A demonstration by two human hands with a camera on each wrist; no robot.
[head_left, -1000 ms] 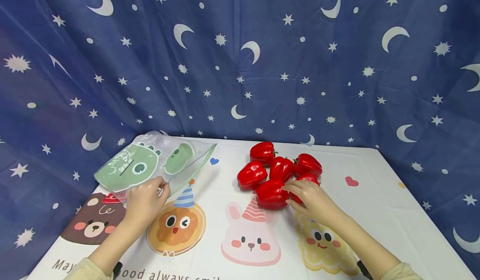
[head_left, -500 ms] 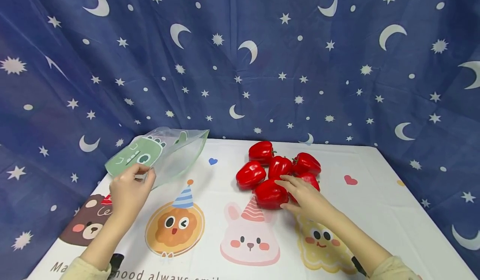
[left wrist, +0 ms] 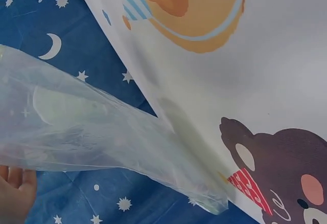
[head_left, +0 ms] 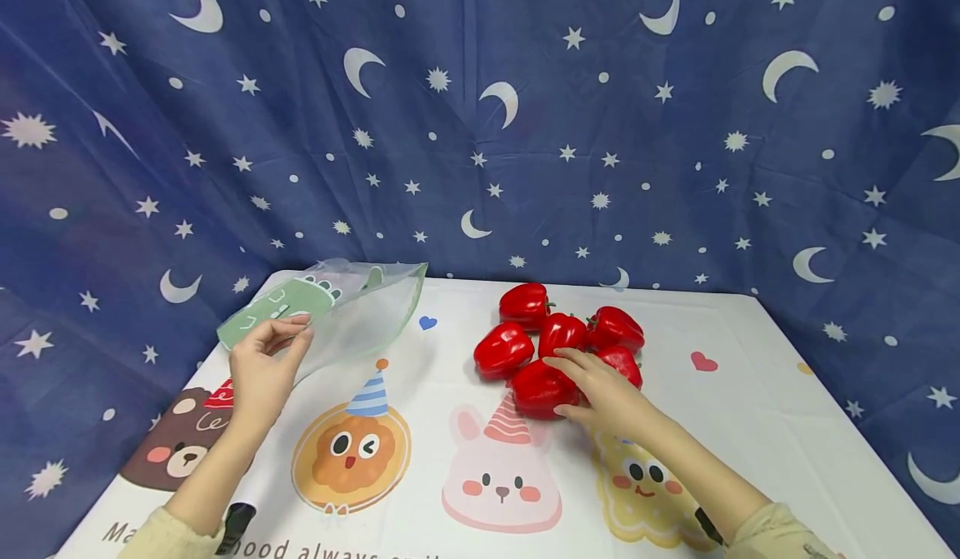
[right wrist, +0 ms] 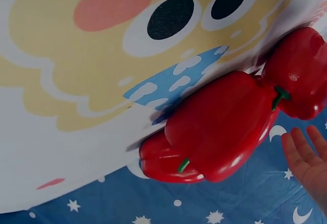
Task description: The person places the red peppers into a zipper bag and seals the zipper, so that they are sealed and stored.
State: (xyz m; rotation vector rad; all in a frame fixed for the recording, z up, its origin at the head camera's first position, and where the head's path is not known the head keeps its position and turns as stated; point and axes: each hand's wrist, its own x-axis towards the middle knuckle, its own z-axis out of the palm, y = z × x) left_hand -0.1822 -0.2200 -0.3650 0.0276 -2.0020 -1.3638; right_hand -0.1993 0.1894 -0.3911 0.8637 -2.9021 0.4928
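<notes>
A clear plastic bag [head_left: 367, 321] with a green cartoon creature printed on it is at the back left of the table. My left hand [head_left: 262, 367] pinches its near edge between thumb and fingers, and the mouth gapes toward the right. In the left wrist view the bag [left wrist: 102, 127] stretches out beside the fingers [left wrist: 15, 185]. Several red bell peppers [head_left: 502, 351] lie clustered right of centre. Over the nearest bell pepper [head_left: 540, 392] my right hand [head_left: 611, 396] spreads its extended fingers, its fingertips overlapping the top. The right wrist view shows those fingers [right wrist: 299, 155] beside the peppers [right wrist: 219, 127].
A white cloth with cartoon animals and lettering covers the table [head_left: 750, 426]. Behind it hangs a blue curtain [head_left: 540, 109] patterned with moons and stars, also along both sides. The table's back edge runs just beyond the bag and peppers.
The left hand has drawn the bag's near edge left and up, so its mouth gapes wider. The right hand has shifted slightly left over the nearest pepper; the peppers have stayed put.
</notes>
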